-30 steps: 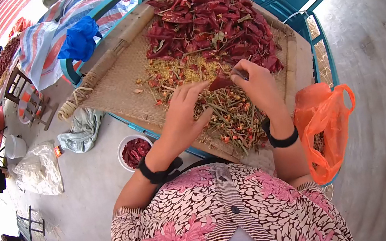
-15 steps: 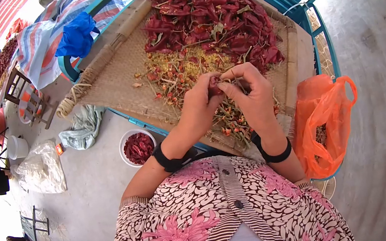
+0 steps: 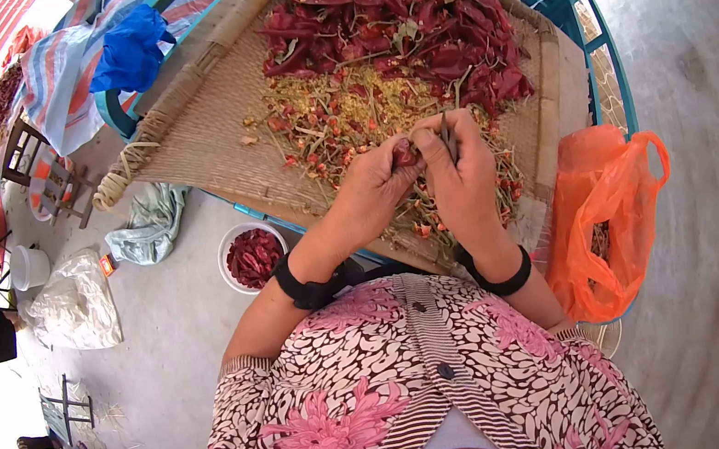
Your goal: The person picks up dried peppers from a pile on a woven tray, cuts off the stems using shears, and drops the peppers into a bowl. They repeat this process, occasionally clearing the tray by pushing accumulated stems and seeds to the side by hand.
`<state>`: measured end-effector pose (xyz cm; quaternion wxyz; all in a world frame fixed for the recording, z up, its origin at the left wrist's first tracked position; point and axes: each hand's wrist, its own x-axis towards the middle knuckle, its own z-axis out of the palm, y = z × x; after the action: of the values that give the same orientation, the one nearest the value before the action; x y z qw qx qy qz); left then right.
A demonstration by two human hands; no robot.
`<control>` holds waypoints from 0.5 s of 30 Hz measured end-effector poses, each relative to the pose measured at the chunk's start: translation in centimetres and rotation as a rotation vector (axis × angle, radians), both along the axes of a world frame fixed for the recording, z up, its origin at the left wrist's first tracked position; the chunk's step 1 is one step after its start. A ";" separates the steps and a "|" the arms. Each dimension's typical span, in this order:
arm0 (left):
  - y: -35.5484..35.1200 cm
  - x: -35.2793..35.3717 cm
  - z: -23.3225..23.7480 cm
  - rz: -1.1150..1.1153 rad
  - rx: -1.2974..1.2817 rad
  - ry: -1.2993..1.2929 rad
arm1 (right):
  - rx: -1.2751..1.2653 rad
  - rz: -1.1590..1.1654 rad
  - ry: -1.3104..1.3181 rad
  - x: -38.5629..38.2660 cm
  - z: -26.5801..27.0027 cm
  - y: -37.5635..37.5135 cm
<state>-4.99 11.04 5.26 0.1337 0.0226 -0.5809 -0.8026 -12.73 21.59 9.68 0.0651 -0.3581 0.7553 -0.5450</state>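
Where they meet above the woven tray [image 3: 198, 142], my left hand [image 3: 372, 193] and right hand [image 3: 463, 186] are closed, fingertips pinching one dried chili [image 3: 406, 155]. It is held over the stem litter [image 3: 335, 121], near the chili pile [image 3: 386, 25]. A white bowl [image 3: 241, 231] of chilies stands on the floor below.

Hard daylight falls on a grey concrete floor [image 3: 705, 173] that spreads all round the teal metal frame [image 3: 603, 49]. Left of the frame are a striped tarpaulin [image 3: 69, 82], a wooden stool [image 3: 44, 169], a white bucket [image 3: 29, 267] and a crumpled grey-green cloth [image 3: 147, 233]. An orange plastic bag [image 3: 605, 216] sits just beside its right side.
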 end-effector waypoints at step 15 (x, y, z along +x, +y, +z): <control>-2.2 0.3 -0.7 -0.061 -0.395 0.033 | -0.212 0.134 -1.039 -1.3 -0.1 0.7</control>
<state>-4.65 8.84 4.54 0.1204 -0.0347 -0.7252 -0.6770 -14.08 22.28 9.60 0.4289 -0.0931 0.5397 -0.7184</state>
